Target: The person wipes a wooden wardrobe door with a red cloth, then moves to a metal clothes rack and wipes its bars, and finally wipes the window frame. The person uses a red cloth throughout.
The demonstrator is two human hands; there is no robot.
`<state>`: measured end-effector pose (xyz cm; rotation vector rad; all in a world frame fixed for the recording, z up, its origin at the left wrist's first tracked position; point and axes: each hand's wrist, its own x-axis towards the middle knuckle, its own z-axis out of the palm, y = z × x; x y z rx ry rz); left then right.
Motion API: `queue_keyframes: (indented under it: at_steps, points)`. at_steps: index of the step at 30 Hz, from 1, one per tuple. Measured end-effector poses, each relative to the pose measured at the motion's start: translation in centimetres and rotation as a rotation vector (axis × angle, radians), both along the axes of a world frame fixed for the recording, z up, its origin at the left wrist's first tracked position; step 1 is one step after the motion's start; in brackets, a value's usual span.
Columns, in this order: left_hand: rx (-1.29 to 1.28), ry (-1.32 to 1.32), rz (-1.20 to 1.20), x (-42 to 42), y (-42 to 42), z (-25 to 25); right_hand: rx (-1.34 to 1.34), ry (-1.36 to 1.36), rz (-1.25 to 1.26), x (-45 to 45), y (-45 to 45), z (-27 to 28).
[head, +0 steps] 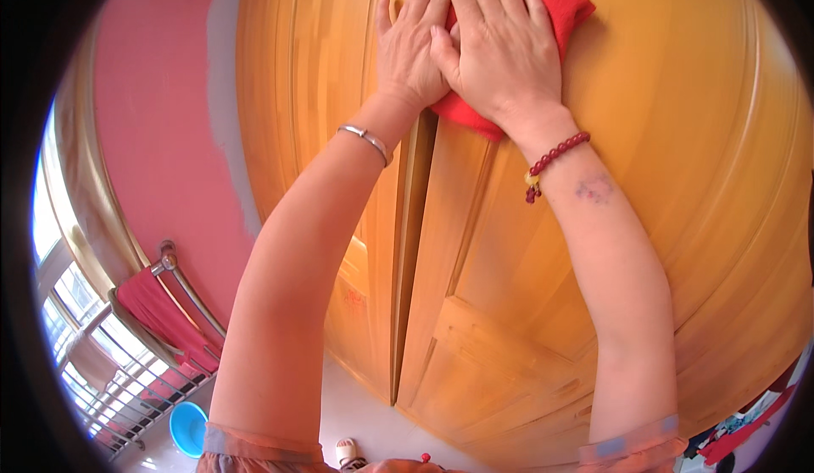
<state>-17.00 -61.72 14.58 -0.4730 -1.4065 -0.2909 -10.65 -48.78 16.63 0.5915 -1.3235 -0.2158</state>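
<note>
Both arms reach up to the top of the view, against a yellow-brown wooden wardrobe door (521, 238). My right hand (505, 47) lies flat, fingers spread a little, on a red cloth (572, 9) against the wood. Beside it, my left hand (416, 47) has its fingertips at the cloth's left edge and its palm by the right thumb; whether it grips any cloth is hidden. The cloth's lower edge shows beneath the right wrist. A dark gap (413, 244) runs down between this door and the left wooden panel (318, 91).
A pink wall (152, 104) with a grey edge stands at left. Below are a metal rack (108, 377), a red towel (165, 311) and a blue basin (189, 428) on the floor. A sandalled foot (346, 451) shows at the bottom. Clothes (738, 431) lie at lower right.
</note>
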Motion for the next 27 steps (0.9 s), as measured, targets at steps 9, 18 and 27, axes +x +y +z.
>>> queue_keyframes:
  at_steps: [9, 18, 27]
  points:
    - [0.067, -0.023, -0.213, 0.3, 0.0, -0.9, -0.021, -0.021, -0.019, -0.3, -0.4, -1.2]
    - [0.113, 0.007, -0.167, -0.3, -0.4, -3.3, -0.042, -0.040, 0.010, -1.3, -1.5, -3.5]
    - [0.033, -0.028, -0.270, -0.7, -1.4, -4.4, -0.052, -0.135, 0.003, -1.1, -2.4, -4.8]
